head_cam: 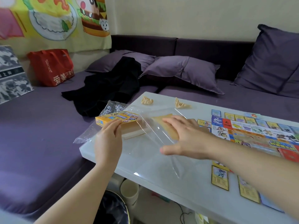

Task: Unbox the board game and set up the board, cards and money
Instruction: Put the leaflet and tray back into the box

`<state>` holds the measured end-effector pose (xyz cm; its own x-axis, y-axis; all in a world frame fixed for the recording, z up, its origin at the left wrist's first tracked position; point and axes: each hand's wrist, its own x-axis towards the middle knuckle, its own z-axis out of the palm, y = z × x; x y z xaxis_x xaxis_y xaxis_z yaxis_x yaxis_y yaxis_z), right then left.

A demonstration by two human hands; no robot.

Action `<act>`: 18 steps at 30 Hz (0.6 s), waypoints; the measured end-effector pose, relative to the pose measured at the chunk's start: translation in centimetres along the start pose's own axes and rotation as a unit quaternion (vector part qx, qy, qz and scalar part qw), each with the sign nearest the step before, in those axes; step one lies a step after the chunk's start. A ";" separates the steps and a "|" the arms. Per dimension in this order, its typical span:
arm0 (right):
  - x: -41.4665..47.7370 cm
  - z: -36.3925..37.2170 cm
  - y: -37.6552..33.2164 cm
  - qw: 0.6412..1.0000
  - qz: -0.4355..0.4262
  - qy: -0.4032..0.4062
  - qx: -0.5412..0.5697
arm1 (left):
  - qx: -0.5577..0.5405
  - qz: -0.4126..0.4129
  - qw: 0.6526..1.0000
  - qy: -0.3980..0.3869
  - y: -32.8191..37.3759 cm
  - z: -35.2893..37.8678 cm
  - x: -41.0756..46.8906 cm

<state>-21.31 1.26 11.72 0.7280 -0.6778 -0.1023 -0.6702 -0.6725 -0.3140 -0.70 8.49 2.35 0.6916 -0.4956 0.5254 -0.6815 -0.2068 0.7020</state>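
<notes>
On white table [200, 109], game box [118, 118] is being steadied, left hand [108, 143] fingers together.
Wrapper [155, 138] is being flattened, right hand [186, 136] thumb splayed.

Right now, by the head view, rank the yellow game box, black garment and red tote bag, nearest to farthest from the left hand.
1. Yellow game box: touches the left hand.
2. Black garment: behind, on the sofa.
3. Red tote bag: far left.

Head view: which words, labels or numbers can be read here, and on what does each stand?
"爱美不", in white on the red bag; the characters after it are unclear.
Small print higher on the bag: unreadable.
Grey cushion, yellow box, game board, cards: print too blurred or small to read.
</notes>
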 end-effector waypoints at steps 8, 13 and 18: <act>0.4 0.6 -1.3 0.988 -0.107 -0.109 0.018 | -0.032 0.006 0.999 -0.018 0.5 -0.6 -0.5; 0.3 1.1 -0.7 0.983 -0.115 -0.140 0.018 | -0.050 0.069 0.996 -0.027 -0.3 -1.2 -0.3; 0.9 0.3 0.1 0.981 -0.086 -0.168 0.045 | -0.091 0.070 0.993 -0.011 0.1 -0.7 -0.5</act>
<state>-20.69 0.59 11.34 0.8461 -0.4101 -0.3406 -0.5284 -0.7295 -0.4343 -0.95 9.36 2.45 0.5862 -0.5268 0.6155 -0.7148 0.0213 0.6990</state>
